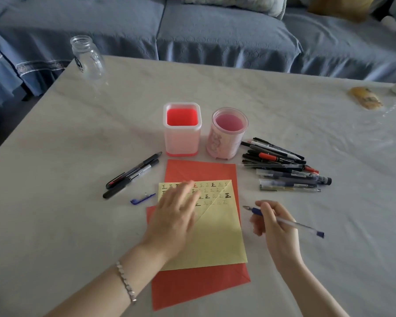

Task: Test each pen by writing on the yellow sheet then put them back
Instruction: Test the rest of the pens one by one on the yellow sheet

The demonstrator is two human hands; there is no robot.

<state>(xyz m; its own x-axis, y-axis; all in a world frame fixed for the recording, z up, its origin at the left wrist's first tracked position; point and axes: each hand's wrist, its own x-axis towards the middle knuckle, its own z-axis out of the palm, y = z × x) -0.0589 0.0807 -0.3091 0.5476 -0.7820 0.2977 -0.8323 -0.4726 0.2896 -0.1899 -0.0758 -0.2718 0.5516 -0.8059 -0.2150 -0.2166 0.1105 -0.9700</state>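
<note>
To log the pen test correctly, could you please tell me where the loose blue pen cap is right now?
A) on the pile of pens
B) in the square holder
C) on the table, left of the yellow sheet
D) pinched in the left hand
C: the blue cap lies on the table left of the yellow sheet; the left hand is open, and the right hand holds only the blue pen.

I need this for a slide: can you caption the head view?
Left hand over the yellow sheet while the right hand holds an uncapped blue pen beside it.
</note>
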